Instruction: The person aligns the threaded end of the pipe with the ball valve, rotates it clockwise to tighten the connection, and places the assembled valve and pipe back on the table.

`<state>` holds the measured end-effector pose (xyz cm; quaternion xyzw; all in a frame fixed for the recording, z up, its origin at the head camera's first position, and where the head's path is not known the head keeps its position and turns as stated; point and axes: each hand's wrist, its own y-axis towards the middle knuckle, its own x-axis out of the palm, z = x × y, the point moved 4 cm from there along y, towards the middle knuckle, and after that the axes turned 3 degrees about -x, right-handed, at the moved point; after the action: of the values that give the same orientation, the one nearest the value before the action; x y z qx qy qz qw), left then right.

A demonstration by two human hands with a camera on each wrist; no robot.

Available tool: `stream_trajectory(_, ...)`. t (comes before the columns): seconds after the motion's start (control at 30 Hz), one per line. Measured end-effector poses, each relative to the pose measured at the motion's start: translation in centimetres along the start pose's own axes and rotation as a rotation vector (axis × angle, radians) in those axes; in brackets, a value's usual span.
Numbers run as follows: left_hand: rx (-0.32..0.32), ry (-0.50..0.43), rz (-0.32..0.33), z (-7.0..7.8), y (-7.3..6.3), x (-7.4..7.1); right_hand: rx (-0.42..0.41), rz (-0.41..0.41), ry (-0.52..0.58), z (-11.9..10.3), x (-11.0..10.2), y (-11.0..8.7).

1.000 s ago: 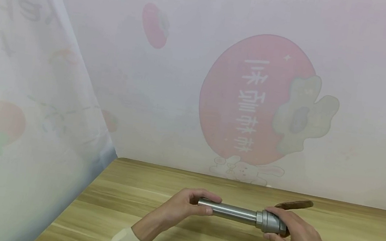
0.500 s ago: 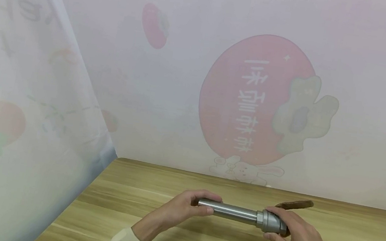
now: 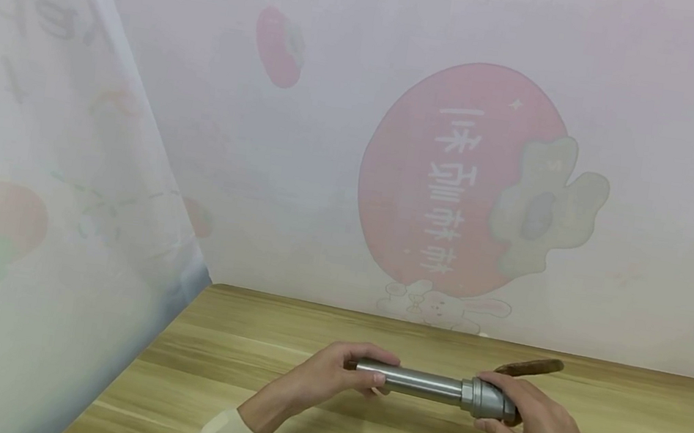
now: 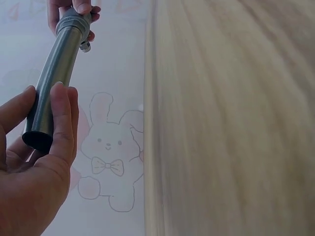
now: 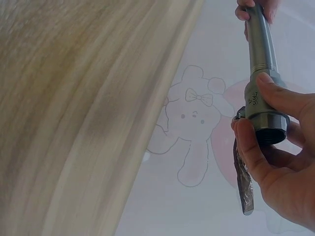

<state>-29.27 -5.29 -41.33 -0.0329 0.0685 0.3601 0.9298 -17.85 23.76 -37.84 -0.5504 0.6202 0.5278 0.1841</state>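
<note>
A smooth steel pipe [image 3: 423,383] runs sideways above the table, joined at its right end to a metal ball valve [image 3: 484,398]. My left hand [image 3: 324,376] holds the free end of the pipe between thumb and fingers; the left wrist view shows that end of the pipe [image 4: 47,110] as an open hole. My right hand [image 3: 546,429] grips the valve body. From the valve a brown-looking lever handle [image 3: 532,367] sticks out to the back right. In the right wrist view the lever [image 5: 243,182] looks wrapped in shiny film, and the valve [image 5: 261,105] shows markings and an open threaded port.
Beneath both hands lies a wood-grain table [image 3: 222,347]. A pale printed curtain [image 3: 298,187] with fruit and rabbit drawings hangs right behind its far edge. Another curtain [image 3: 53,220] hangs along the left side.
Fingers of my left hand shift slightly around the pipe, and a fingertip now shows below it. The pipe, the valve and my right hand stay almost where they were.
</note>
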Motion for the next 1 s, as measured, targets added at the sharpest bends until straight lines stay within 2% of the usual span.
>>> stream_trajectory(0.57, -0.006, -0.033, 0.013, 0.24, -0.24, 0.06, -0.008, 0.010, -0.008, -0.04, 0.07, 0.01)
stream_trajectory(1.0, -0.011, -0.006, 0.027, 0.14, -0.15, -0.09, -0.003, 0.000, 0.006, -0.08, 0.00, 0.02)
